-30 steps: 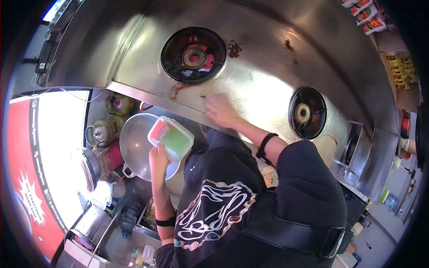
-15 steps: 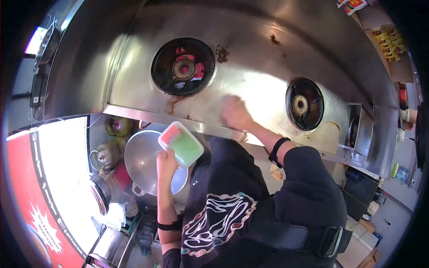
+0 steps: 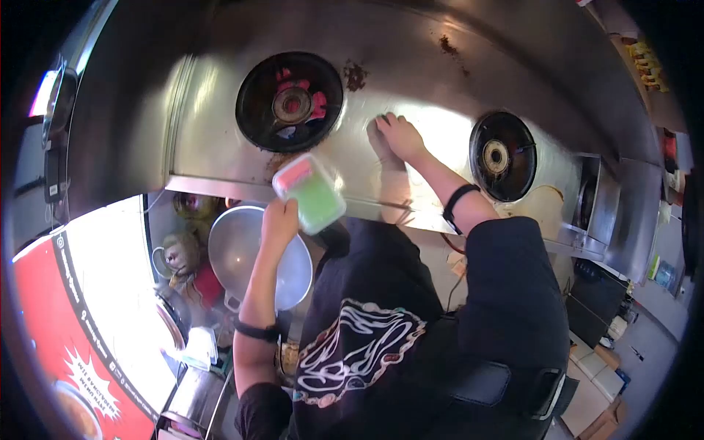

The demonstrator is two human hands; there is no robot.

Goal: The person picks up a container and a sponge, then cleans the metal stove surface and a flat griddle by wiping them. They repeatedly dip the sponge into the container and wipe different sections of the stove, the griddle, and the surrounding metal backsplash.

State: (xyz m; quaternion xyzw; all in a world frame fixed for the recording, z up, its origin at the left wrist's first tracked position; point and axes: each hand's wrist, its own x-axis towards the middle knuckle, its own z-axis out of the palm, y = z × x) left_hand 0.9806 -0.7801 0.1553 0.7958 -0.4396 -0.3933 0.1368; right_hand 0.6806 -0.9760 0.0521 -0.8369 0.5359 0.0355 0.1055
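My left hand (image 3: 281,222) grips a clear rectangular container (image 3: 312,194) by its near left edge. Red and green show in the container, which is tilted above the front edge of the steel stove top (image 3: 213,139). My right hand (image 3: 400,136) rests on the stove top between the two burners, its fingertips pressed to the metal; whether anything small is under them cannot be made out. The left burner (image 3: 292,103) has red and white pieces lying in its bowl. The right burner (image 3: 496,156) has a bare ring.
Below the stove's front edge stands a large metal bowl (image 3: 238,246), with gas cylinders (image 3: 180,253) to its left. Brown stains (image 3: 356,75) mark the stove top. A red banner (image 3: 51,323) is at the lower left, and yellow packets (image 3: 645,64) at the upper right.
My left hand and the container have moved up and right, nearer the stove edge. My right hand has moved farther in over the stove top. The view has shifted slightly.
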